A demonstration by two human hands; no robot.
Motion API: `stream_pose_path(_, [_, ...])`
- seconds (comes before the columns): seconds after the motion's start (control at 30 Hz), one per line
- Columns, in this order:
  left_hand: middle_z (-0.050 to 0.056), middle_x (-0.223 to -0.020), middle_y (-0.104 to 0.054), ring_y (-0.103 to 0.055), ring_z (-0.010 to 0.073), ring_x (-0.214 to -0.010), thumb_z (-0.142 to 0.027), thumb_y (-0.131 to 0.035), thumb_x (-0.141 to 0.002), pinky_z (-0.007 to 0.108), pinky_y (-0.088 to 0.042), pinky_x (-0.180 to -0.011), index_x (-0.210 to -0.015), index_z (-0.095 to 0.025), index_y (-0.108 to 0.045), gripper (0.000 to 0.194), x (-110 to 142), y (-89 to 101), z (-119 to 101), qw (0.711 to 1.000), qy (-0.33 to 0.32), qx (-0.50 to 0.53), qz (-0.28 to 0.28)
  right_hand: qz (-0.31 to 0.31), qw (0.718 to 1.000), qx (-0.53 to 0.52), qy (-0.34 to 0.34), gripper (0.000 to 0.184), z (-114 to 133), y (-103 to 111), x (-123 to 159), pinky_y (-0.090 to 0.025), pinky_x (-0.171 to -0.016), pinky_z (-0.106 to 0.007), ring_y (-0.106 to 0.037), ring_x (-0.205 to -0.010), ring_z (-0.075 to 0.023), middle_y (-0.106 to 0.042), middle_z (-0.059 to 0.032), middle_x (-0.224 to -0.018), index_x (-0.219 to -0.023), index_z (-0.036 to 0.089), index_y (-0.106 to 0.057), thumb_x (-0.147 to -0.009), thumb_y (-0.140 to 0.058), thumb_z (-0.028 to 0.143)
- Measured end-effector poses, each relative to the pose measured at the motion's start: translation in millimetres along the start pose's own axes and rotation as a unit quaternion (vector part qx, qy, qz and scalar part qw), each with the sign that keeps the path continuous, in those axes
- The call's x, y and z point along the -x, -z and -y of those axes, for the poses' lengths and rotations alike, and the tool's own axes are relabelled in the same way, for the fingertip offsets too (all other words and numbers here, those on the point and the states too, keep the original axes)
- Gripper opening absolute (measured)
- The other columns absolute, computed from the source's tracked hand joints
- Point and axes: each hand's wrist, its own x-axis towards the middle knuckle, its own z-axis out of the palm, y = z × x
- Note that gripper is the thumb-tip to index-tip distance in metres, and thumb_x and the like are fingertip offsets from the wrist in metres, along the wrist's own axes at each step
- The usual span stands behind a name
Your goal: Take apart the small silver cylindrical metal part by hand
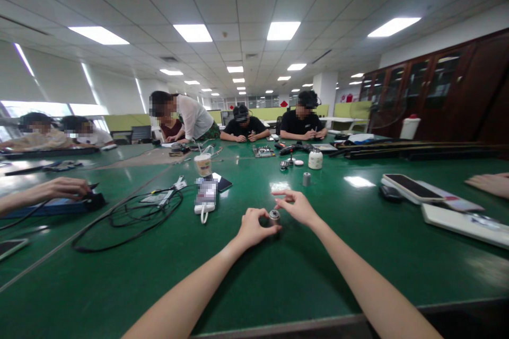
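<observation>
My left hand [255, 228] is wrapped around a small silver metal cylinder [274, 216], its thumb on the near side and fingers on the far side. The cylinder stands upright on the green tabletop, with a round fitting showing at its top. My right hand [296, 206] hovers just right of and behind the cylinder, fingers stretched toward the left and apart. Nothing shows in it. A second, similar metal cylinder [306, 179] stands on the table farther back.
Left lie a white power bank [205, 196], a drink cup [203, 164] and a coiled black cable [131, 217]. Right are a phone [413, 188] and a white case [465, 225]. A white jar [315, 159] stands behind. Co-workers' hands [59, 190] reach in at both sides; others sit across.
</observation>
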Motion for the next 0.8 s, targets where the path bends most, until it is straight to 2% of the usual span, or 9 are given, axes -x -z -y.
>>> stream_pose_path(0.1, [0.004, -0.094, -0.069, -0.056, 0.0288, -0.101, -0.050, -0.079, -0.065, 0.037, -0.042, -0.088, -0.085, -0.023, -0.069, 0.035, -0.3, 0.1, 0.1, 1.000, 0.000, -0.001, 0.001, 0.003, 1.000, 0.001, -0.005, 0.031, -1.1, -0.1, -0.3, -0.053, -0.060, -0.028, -0.069, -0.054, -0.0193, -0.070, -0.0005, -0.054, -0.107, 0.015, -0.073, -0.081, -0.063, 0.029])
stream_pose_path(0.17, [0.004, -0.094, -0.069, -0.056, 0.0287, -0.101, -0.051, -0.079, -0.065, 0.037, -0.042, -0.088, -0.085, -0.023, -0.069, 0.035, -0.3, 0.2, 0.0, 1.000, 0.000, 0.000, 0.001, 0.004, 1.000, -0.001, -0.006, 0.030, -1.8, -0.3, -0.4, -0.053, -0.058, -0.028, -0.067, -0.051, -0.0185, -0.069, -0.0001, -0.052, -0.106, 0.015, -0.073, -0.081, -0.063, 0.029])
stream_pose_path(0.33, [0.004, -0.094, -0.070, -0.056, 0.0291, -0.102, -0.050, -0.079, -0.065, 0.037, -0.043, -0.087, -0.083, -0.023, -0.068, 0.035, 0.3, 0.6, -1.7, 1.000, 0.002, 0.001, 0.001, 0.006, 1.000, -0.015, -0.003, 0.032, -2.4, -0.7, -0.3, -0.055, -0.067, -0.029, -0.073, -0.070, -0.0213, -0.076, -0.0046, -0.070, -0.110, 0.016, -0.071, -0.081, -0.062, 0.027])
stream_pose_path(0.53, [0.004, -0.094, -0.070, -0.056, 0.0293, -0.102, -0.050, -0.080, -0.064, 0.037, -0.042, -0.088, -0.084, -0.023, -0.069, 0.035, 0.4, 1.1, -2.9, 1.000, 0.005, 0.001, 0.000, 0.001, 1.000, -0.009, -0.010, 0.026, -3.8, 0.7, -1.3, -0.051, -0.053, -0.026, -0.065, -0.046, -0.0172, -0.064, 0.0027, -0.045, -0.100, 0.016, -0.073, -0.080, -0.063, 0.030])
stream_pose_path(0.7, [0.004, -0.093, -0.070, -0.056, 0.0295, -0.102, -0.050, -0.080, -0.064, 0.037, -0.042, -0.087, -0.083, -0.023, -0.068, 0.034, 0.3, 1.0, -2.5, 1.000, 0.007, 0.000, 0.002, 0.004, 1.000, -0.025, -0.004, 0.031, -2.7, -0.8, -1.1, -0.056, -0.067, -0.029, -0.074, -0.070, -0.0205, -0.075, -0.0038, -0.071, -0.108, 0.016, -0.071, -0.081, -0.062, 0.028])
stream_pose_path(0.8, [0.004, -0.093, -0.070, -0.056, 0.0291, -0.102, -0.050, -0.079, -0.065, 0.037, -0.042, -0.087, -0.083, -0.022, -0.069, 0.034, 0.5, 1.1, -2.4, 1.000, 0.006, 0.000, 0.003, 0.011, 1.000, -0.026, -0.005, 0.030, -2.1, -0.8, -0.5, -0.055, -0.067, -0.029, -0.073, -0.068, -0.0209, -0.075, -0.0038, -0.067, -0.106, 0.016, -0.071, -0.080, -0.062, 0.027])
